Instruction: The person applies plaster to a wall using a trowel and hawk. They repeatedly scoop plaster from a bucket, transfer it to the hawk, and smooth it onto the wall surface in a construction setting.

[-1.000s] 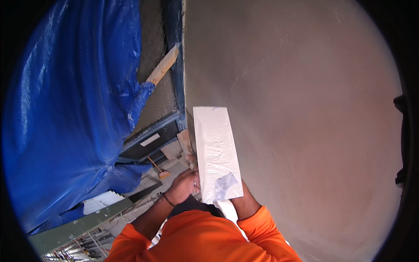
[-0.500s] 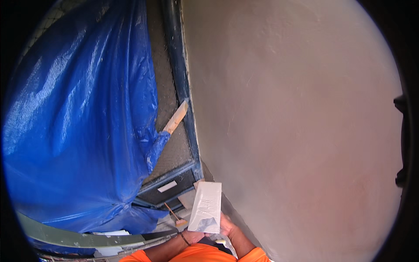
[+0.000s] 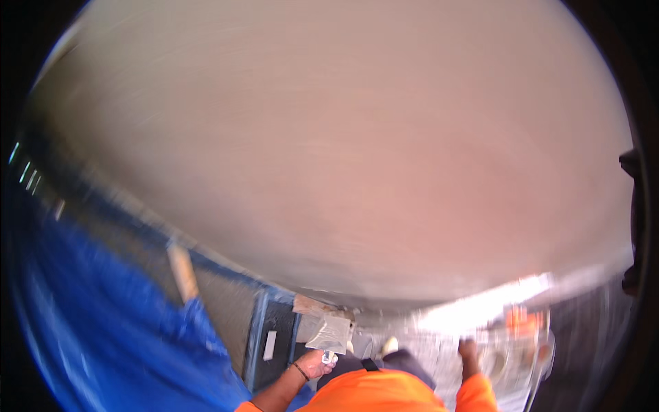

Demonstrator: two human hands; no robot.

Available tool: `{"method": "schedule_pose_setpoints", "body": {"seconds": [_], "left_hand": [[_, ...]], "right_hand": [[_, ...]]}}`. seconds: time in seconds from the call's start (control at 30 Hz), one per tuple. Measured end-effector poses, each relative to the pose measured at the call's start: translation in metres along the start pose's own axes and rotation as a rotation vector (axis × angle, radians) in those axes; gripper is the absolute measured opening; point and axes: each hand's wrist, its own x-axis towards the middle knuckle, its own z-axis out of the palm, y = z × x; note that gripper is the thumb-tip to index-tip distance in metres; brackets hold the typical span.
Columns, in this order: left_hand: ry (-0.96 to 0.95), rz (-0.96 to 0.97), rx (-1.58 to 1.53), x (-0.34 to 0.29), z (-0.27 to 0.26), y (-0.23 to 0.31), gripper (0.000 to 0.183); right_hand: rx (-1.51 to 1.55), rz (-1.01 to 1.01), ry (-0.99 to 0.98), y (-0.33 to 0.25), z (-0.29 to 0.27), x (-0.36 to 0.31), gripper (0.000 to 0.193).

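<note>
My left hand (image 3: 314, 364), with a dark band at the wrist, is closed round the pale handle of a plastering trowel (image 3: 329, 334). The trowel's flat, rectangular grey plate is smeared and stands just in front of my body, tilted. Out to the right, apart from the trowel, is my right hand (image 3: 468, 349). Motion blurs it, and its fingers cannot be made out.
A smooth beige plastered wall (image 3: 357, 151) fills most of the view. Blue sheeting (image 3: 89, 309) hangs at the left, with a wooden piece (image 3: 182, 271) sticking out of it beside a blue frame (image 3: 255, 336). A blurred orange shape (image 3: 523, 321) shows at the right.
The view has swung to the right, so the sheeting and frame lie farther left and lower. My right hand has left the trowel and moved out to the right; my left keeps hold.
</note>
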Motion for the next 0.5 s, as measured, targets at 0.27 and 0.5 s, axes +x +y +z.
{"method": "schedule_pose_setpoints", "body": {"seconds": [0.27,0.5], "left_hand": [[-0.088,-0.370,0.176,0.039,-0.001,0.099,0.028],[0.148,-0.438,0.357,0.092,0.040,0.094,0.034]], "right_hand": [[0.439,0.567,-0.056,-0.082,0.018,-0.203,0.042],[0.468,0.677,-0.398,-0.056,0.051,-0.249,0.044]]}}
